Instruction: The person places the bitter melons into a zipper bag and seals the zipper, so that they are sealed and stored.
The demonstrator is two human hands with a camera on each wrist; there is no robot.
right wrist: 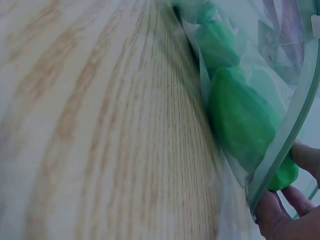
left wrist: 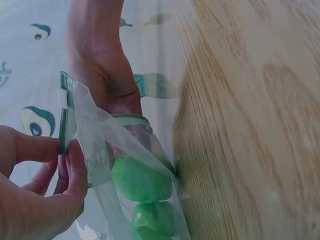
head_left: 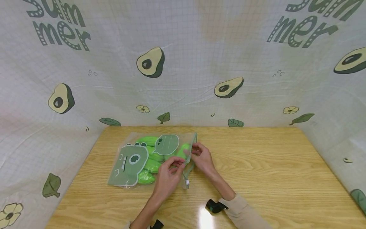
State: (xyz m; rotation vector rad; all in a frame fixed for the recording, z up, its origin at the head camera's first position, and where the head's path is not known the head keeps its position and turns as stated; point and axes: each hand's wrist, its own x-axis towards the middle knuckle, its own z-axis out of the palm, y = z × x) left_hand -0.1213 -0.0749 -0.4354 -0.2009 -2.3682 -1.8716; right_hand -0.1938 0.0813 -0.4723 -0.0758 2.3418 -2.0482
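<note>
A clear zip bag point(head_left: 128, 170) with a green monster print lies on the table, its mouth facing right. Several smooth, long green fruit-like pieces point(head_left: 151, 165) fill it; their exact kind I cannot tell. My left hand point(head_left: 166, 178) pinches the near lip of the mouth between thumb and fingers, also seen in the left wrist view, where the white slider point(left wrist: 62, 98) sits above the pinch. My right hand point(head_left: 203, 160) reaches into the mouth. In the right wrist view its thumb and fingers point(right wrist: 300, 202) hold the end of one green piece point(right wrist: 242, 117) at the opening.
The wooden table point(head_left: 257, 165) extends to the right of the bag. A white cloth point(head_left: 188, 105) printed with avocados and leaves hangs behind and at both sides. Black wrist devices point(head_left: 215, 206) are strapped near the sleeves.
</note>
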